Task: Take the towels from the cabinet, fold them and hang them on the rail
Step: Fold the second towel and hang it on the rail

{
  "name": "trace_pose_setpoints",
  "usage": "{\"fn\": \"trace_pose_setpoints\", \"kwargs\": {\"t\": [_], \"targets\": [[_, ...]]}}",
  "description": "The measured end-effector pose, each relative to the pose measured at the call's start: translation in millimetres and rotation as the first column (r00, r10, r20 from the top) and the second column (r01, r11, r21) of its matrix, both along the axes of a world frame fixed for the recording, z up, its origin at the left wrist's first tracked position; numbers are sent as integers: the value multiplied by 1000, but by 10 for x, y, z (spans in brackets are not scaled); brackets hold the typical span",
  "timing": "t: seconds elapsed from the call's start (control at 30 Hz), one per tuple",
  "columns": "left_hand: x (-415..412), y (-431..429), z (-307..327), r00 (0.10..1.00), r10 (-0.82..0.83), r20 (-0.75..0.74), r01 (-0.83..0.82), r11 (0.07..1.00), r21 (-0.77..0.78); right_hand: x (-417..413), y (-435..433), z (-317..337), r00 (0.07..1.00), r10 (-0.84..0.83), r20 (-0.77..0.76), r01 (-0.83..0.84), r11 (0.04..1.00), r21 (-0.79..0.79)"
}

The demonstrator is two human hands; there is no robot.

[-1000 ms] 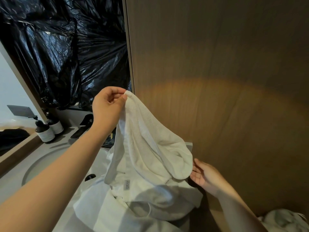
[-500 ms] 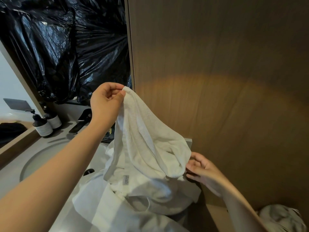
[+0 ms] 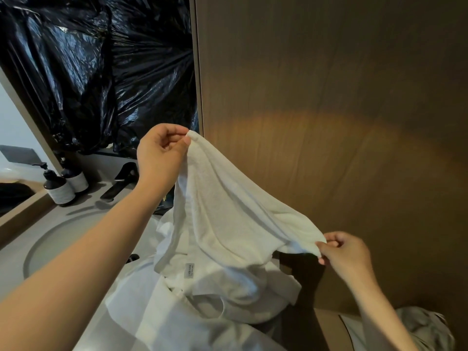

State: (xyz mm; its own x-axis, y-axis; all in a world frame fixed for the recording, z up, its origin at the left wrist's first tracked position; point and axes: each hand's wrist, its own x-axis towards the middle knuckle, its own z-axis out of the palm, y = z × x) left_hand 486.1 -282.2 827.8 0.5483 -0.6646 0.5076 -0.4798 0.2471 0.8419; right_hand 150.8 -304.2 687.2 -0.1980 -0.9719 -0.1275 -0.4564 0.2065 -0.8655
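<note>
Above the tabletop (image 3: 14,254), left hand (image 3: 162,153) and right hand (image 3: 344,252) each have a grip clamped on a corner of the towel (image 3: 228,211). Folding looks barely started; hanging is not yet done.

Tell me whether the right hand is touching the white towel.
Touching. The head view shows the right hand pinching a corner of the white towel between thumb and fingers.

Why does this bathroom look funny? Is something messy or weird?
Two things. Crinkled black plastic covers the wall above the sink, where you'd expect a mirror. And white towels lie in a rumpled heap on the counter under the towel that the left hand and right hand hold up.
</note>
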Motion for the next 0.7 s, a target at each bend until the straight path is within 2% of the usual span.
{"fn": "trace_pose_setpoints", "kwargs": {"t": [0.07, 0.17, 0.23, 0.27, 0.37, 0.53, 0.7], "targets": [[-19, -13, -16, 1000, -1, 1, 1, 1000, -6, -61, -18, 12, 998, -54, 13, 54, 998, -39], [-41, -40, -25, 1000, 0, -5, 0, 1000, -16, -87, -27, 65, 964, -126, 235, 133, 991, -12], [-47, -58, -29, 1000, -1, -5, 1, 1000, -13, -88, 20, 96, 925, -81, 371, 96, 995, -23], [-48, -65, -32, 1000, -2, -2, 2, 1000, -11, -84, 54, 98, 920, -27, 390, 56, 997, -62], [-54, -81, -43, 1000, -5, 0, 5, 1000, -11, -54, 148, 55, 944, 121, 306, -68, 982, -178], [-82, -92, -54, 1000, -9, -8, 9, 1000, -22, -30, 180, -51, 942, 228, 247, -190, 967, -168], [-81, -90, -59, 1000, -16, -3, 16, 1000, -20, -93, 211, -65, 913, 406, -45, -407, 895, -182]]}}
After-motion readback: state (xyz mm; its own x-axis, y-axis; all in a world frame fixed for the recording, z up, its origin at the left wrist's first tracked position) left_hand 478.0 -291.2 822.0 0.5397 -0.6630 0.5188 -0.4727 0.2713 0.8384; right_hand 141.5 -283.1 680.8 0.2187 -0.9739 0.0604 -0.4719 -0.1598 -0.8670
